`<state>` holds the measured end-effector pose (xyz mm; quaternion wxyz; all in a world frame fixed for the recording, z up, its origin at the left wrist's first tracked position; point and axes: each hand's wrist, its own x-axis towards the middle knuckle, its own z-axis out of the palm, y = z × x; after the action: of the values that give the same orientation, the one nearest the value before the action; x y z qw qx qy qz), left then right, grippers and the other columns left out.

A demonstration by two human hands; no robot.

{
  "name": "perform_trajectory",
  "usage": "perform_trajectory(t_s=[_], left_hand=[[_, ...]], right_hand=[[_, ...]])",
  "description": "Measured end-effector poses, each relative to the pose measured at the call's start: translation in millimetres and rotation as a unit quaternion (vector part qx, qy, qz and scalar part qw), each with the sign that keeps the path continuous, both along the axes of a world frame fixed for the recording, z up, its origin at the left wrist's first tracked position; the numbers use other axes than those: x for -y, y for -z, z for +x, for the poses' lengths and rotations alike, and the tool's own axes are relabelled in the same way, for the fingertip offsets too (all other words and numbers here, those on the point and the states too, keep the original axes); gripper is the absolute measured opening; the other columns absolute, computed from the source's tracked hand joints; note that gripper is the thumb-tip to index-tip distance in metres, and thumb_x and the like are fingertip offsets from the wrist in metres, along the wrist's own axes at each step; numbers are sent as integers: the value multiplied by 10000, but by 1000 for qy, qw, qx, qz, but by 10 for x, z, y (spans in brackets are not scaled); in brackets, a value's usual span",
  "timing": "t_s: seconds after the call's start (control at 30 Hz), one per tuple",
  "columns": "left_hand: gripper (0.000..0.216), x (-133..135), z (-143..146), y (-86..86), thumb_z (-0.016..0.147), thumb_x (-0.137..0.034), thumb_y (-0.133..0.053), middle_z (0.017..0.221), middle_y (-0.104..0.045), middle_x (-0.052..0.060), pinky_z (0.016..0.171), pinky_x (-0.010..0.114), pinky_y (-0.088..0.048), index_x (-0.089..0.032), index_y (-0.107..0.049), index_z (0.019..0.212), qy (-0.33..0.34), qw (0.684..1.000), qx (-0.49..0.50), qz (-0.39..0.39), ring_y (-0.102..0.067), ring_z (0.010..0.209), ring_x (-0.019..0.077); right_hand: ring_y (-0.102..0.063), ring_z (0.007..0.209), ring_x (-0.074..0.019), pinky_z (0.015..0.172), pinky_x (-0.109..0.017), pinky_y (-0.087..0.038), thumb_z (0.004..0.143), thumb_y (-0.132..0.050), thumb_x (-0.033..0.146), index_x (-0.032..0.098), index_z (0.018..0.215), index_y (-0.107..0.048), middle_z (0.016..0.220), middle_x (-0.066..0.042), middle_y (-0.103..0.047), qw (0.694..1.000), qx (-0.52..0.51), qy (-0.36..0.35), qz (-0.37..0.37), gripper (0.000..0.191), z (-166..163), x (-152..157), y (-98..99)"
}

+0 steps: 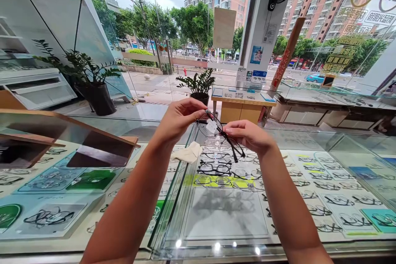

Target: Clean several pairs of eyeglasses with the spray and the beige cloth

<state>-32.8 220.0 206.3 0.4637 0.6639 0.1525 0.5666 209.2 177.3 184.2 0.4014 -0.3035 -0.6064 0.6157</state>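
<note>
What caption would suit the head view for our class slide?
Left hand and right hand hold glasses above a display case.

The glasses (223, 133) have black temples (232, 147) and a white label (212, 126), while the cloth (191, 152) is cream

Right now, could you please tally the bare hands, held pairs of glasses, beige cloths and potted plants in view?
Hands: 2 (left hand, right hand)
Held glasses: 1
Beige cloth: 1
Potted plants: 2 (left plant, middle plant)
Total: 6
</note>
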Motion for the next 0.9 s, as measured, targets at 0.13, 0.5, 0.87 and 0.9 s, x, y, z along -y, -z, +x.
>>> perform_trajectory(t_s=[0.13, 0.5, 0.87, 0.9], left_hand=[[280, 52, -7, -21, 703, -393, -971, 793, -809, 51, 718, 262, -649, -204, -805, 827, 6, 1000, -1, -1, -776, 740, 165], [452, 391, -299, 59, 752, -517, -903, 1033, -813, 84, 787, 275, -593, -208, -811, 1069, -167, 984, 62, -27, -748, 861, 164], [327, 1711, 4, 682, 845, -505, -812, 881, -807, 69, 744, 306, -539, -184, -832, 904, -187, 970, -135, -82, -713, 814, 213], [331, 1749, 49, 715, 841, -505, -814, 867, -804, 69, 742, 307, -538, -180, -831, 896, -179, 971, -136, -86, -711, 808, 214]], right_hand=[[-409, 538, -65, 484, -203, -342, 750, -924, 451, 149, 849, -757, 643, 37, -573, 996, -27, -62, -51, 359, -79, 16, 36], [-305, 467, -28, 381, -160, -242, 664, -976, 451, 154, 735, -688, 588, 51, -543, 991, -86, -80, -64, 420, -359, 459, -122], [-553, 519, -113, 516, -269, -456, 726, -918, 528, 177, 777, -715, 617, 21, -628, 974, -21, 205, 95, 409, -393, 1328, 357], [-556, 518, -117, 517, -273, -456, 739, -907, 538, 176, 776, -713, 612, 20, -626, 970, -18, 221, 97, 412, -379, 1410, 413]])
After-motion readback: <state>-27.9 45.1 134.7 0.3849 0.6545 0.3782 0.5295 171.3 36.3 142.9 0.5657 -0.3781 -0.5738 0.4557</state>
